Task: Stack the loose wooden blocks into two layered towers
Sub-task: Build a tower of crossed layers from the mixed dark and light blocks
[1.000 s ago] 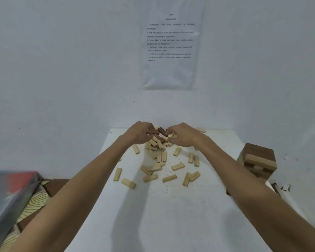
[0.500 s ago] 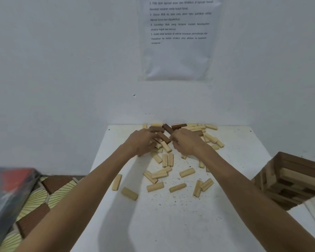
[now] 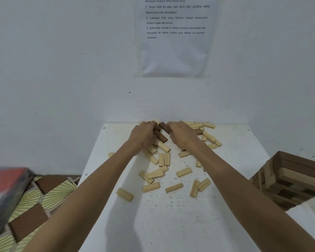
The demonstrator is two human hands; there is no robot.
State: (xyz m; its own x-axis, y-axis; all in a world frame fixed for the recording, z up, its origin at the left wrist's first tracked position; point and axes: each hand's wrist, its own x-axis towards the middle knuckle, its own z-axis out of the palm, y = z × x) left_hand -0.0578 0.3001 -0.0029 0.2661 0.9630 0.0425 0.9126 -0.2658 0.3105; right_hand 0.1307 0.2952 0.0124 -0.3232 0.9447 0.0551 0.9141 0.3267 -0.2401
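Note:
Several pale wooden blocks lie scattered over the white table, with a denser heap against the far wall. A few dark brown blocks sit in that heap between my hands. My left hand curls its fingers round dark blocks at the heap's left side. My right hand grips another dark brown block at its far end. A finished layered tower of dark and pale blocks stands at the table's right edge.
A printed instruction sheet hangs on the white wall behind the table. Left of the table lies a patterned floor and a dark blurred object. The near half of the table holds only specks of dust.
The view has tilted down and drawn closer. Both hands have stayed on the dark blocks in the heap, shifting slightly toward the wall.

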